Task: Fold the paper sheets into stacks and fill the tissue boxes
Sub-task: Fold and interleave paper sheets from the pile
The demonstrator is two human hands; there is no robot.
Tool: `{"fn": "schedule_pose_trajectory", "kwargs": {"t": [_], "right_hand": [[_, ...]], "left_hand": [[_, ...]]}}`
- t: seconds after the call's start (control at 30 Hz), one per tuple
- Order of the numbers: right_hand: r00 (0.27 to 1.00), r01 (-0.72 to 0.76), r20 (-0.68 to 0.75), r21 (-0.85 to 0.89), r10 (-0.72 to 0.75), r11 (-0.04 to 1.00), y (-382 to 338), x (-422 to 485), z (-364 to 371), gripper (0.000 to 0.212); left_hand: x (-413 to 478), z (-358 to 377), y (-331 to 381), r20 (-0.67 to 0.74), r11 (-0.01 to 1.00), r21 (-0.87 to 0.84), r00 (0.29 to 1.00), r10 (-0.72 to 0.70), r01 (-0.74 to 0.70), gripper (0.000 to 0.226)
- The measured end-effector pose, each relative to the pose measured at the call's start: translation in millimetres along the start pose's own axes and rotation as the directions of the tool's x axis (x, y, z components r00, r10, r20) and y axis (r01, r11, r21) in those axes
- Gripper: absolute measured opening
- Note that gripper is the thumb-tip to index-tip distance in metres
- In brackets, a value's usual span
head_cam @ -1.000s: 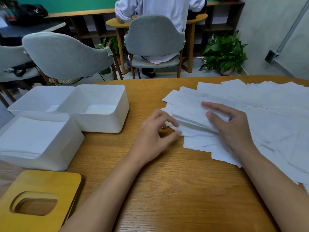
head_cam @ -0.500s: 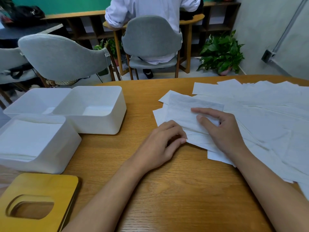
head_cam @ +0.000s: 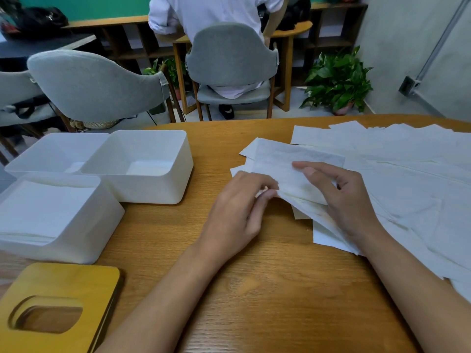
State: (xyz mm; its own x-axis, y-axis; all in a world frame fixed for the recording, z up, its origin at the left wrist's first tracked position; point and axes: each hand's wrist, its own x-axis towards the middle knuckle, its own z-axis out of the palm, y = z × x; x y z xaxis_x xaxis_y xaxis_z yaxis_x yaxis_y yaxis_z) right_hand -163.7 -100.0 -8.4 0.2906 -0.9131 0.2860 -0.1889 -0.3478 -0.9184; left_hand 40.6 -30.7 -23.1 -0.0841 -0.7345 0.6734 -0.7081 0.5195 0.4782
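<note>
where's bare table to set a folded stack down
Bare wood lies between the white boxes and the left hand, and along the near table edge right of the wooden lid. The right side is crowded with loose paper sheets.

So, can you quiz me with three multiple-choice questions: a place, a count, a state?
1. Where does the yellow wooden lid with the oval slot lie? A on a box; B on the wooden table, near left; C under papers.
2. How many white plastic boxes? A two; B three; C five.
3. The nearest white box is: A empty; B lidded; C holding stacked paper sheets.
Answers: B, it lies flat on bare wood; B, three stand at left; C, white sheets show inside.
</note>
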Motion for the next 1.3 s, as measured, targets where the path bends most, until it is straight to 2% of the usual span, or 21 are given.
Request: {"fn": "schedule_pose_trajectory", "kwargs": {"t": [0.13,0.27,0.4,0.5,0.53,0.67,0.8,0.97,1.1,1.17,1.23,1.3], "right_hand": [[0.986,0.109,0.133,-0.046,-0.102,0.993,-3.6,-5.7,1.6,0.043],[0.969,0.135,0.216,-0.048,-0.122,0.990,-9.4,-12.7,10.6,0.029],[0.987,0.046,0.150,0.031,-0.050,0.998,-5.9,-13.2,12.1,0.031],[0.996,-0.062,0.065,0.089,0.057,0.994,-1.4,-10.6,14.2,0.005],[0.996,-0.071,0.057,0.088,0.066,0.994,-0.6,-10.2,14.8,0.004],[0.993,-0.104,0.064,0.107,0.098,0.989,-4.6,-10.3,15.0,0.005],[0.992,-0.120,0.048,0.158,0.114,0.980,-7.9,-10.0,14.4,0.026],[0.989,-0.150,0.035,0.157,0.147,0.976,-6.4,-8.5,15.8,0.007],[0.987,-0.162,0.027,0.140,0.160,0.977,-5.7,-9.2,18.0,0.006],[0.989,-0.148,0.008,0.148,0.149,0.978,-7.0,-8.9,16.5,0.014],[0.995,-0.096,0.030,0.167,0.092,0.981,-8.4,-7.6,13.2,0.033],[0.998,-0.037,0.049,0.170,0.029,0.985,-10.5,-6.0,11.3,0.053]], "left_hand": [[3.1,-6.8,3.6,-0.079,0.981,-0.133,0.986,-0.150,0.139,0.009],[6.7,-10.9,6.8,-0.171,0.952,-0.199,0.949,-0.266,0.231,0.006],[9.0,-12.1,-1.0,-0.172,0.823,-0.382,0.842,-0.511,0.421,0.010],[9.3,-13.8,-6.6,-0.117,0.739,-0.441,0.783,-0.611,0.510,0.012],[10.1,-15.3,-5.2,-0.082,0.714,-0.456,0.774,-0.628,0.531,0.011],[13.4,-20.3,2.1,0.094,0.636,-0.529,0.783,-0.615,0.563,0.017],[11.7,-18.0,-1.6,0.105,0.658,-0.489,0.787,-0.608,0.573,0.024],[10.5,-15.7,-2.6,0.097,0.643,-0.517,0.784,-0.613,0.566,0.028],[10.0,-15.0,-2.8,0.064,0.640,-0.536,0.782,-0.620,0.551,0.031],[8.1,-12.6,-6.0,0.004,0.697,-0.453,0.783,-0.622,0.556,0.035],[7.5,-11.3,-8.8,-0.043,0.735,-0.365,0.778,-0.626,0.571,0.045],[9.2,-13.4,-7.6,0.027,0.686,-0.396,0.754,-0.657,0.611,0.056]]}}
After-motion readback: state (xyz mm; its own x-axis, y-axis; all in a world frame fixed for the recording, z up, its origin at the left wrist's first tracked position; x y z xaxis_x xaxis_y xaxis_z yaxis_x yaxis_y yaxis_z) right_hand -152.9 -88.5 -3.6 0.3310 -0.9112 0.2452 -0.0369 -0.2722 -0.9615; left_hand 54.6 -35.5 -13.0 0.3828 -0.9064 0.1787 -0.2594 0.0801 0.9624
